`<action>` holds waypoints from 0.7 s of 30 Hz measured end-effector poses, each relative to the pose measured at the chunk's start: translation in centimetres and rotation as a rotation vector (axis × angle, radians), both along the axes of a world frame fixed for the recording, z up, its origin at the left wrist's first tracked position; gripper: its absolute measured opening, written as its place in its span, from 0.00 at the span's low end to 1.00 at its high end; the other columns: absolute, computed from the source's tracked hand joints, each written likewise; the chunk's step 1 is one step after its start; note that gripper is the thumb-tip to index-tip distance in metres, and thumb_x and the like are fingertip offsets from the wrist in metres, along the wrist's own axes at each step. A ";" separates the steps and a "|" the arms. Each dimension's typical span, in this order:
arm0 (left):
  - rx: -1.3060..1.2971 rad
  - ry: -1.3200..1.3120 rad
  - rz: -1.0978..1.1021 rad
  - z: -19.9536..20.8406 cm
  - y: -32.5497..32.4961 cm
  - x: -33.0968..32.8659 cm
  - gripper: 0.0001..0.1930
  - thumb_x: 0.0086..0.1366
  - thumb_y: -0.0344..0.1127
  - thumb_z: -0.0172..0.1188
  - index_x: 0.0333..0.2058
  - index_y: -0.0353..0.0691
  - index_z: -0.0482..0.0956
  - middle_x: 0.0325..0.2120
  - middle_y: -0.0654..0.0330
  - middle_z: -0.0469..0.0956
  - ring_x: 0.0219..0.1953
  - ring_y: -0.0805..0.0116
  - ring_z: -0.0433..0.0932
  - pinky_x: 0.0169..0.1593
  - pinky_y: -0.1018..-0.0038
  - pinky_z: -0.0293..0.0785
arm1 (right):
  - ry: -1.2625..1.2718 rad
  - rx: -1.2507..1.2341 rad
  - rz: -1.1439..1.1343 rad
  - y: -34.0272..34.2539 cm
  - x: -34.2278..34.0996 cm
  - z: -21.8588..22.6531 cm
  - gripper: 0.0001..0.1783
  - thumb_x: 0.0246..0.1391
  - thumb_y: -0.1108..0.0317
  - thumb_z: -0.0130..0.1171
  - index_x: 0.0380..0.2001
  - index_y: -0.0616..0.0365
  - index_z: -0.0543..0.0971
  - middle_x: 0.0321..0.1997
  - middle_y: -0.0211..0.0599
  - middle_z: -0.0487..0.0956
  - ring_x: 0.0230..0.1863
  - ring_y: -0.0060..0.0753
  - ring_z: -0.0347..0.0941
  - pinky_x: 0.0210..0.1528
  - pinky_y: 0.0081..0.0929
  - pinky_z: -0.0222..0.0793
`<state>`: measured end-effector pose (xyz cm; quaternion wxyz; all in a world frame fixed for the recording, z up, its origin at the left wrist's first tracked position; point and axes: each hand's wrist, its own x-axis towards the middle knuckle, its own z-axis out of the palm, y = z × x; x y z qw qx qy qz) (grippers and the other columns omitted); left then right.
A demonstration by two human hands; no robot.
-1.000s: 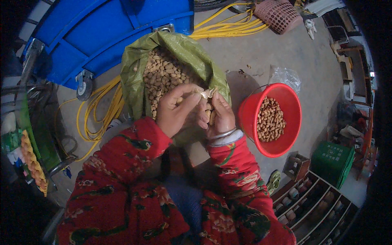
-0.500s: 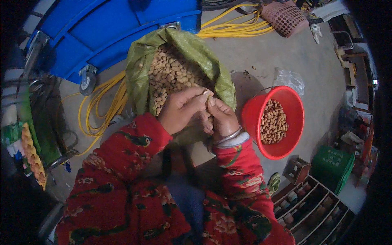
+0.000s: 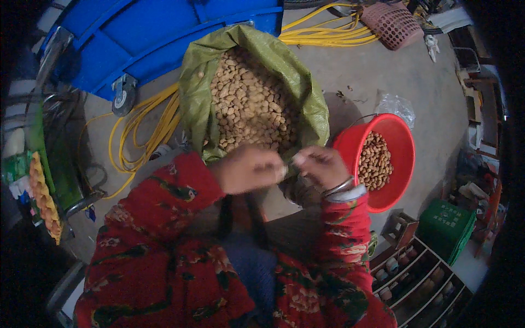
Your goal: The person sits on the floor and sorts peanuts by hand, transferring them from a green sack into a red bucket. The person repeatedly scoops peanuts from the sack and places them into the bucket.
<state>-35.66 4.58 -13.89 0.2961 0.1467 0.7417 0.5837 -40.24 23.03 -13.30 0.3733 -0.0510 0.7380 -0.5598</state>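
Note:
My left hand (image 3: 250,169), blurred by motion, is closed with its fingers drawn together. My right hand (image 3: 322,167), with a bangle at its wrist, has thumb and fingertips pinched, also blurred. Their fingertips nearly meet at the near rim of a green woven sack (image 3: 314,104); what they hold is too small and smeared to make out. Pale tan peanuts (image 3: 246,98), apparently in their shells, fill the open sack. To the right stands a red bucket (image 3: 403,158), tilted in view, with browner peanuts (image 3: 374,163) inside.
A blue panel on casters (image 3: 164,38) stands at the far left. Yellow hose (image 3: 143,142) lies in coils beside the sack. A clear plastic bag (image 3: 396,106), a pink basket (image 3: 392,24), a green bin (image 3: 445,229) and a rack (image 3: 421,279) are on the right.
My hands have drawn toward me, off the peanuts in the sack, and moved slightly apart. The whole view has shifted a little, with the sack appearing farther right and higher.

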 end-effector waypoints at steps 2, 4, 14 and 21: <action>-0.027 -0.087 -0.312 -0.1 0.4 1.4 0.11 0.51 0.40 0.47 0.27 0.38 0.69 0.20 0.56 0.70 0.25 0.70 0.69 0.31 0.76 0.64 | -0.075 -0.011 -0.411 1.0 -0.7 0.1 0.06 0.40 0.67 0.49 0.21 0.58 0.71 0.12 0.24 0.65 0.11 0.12 0.55 0.11 0.10 0.48; -0.437 0.207 -0.481 -0.1 0.8 2.7 0.12 0.52 0.41 0.45 0.30 0.38 0.68 0.24 0.54 0.70 0.27 0.65 0.70 0.33 0.75 0.64 | -0.228 -0.152 -0.563 1.4 -1.0 0.0 0.07 0.41 0.67 0.46 0.22 0.58 0.69 0.12 0.24 0.65 0.09 0.14 0.54 0.08 0.11 0.47; -0.078 0.277 0.759 -4.0 -1.9 -4.6 0.09 0.53 0.33 0.41 0.32 0.37 0.67 0.26 0.56 0.70 0.27 0.66 0.68 0.33 0.77 0.63 | -0.552 -0.344 -0.396 -3.4 1.3 -2.7 0.07 0.45 0.66 0.41 0.25 0.57 0.68 0.15 0.27 0.65 0.07 0.16 0.51 0.06 0.12 0.44; -0.490 0.336 0.591 -7.4 -2.7 -6.7 0.09 0.50 0.34 0.46 0.30 0.37 0.69 0.26 0.53 0.70 0.29 0.62 0.70 0.32 0.72 0.64 | -0.441 -0.233 -0.220 -3.7 2.0 -2.5 0.05 0.44 0.69 0.42 0.24 0.57 0.68 0.15 0.26 0.65 0.07 0.13 0.52 0.07 0.09 0.45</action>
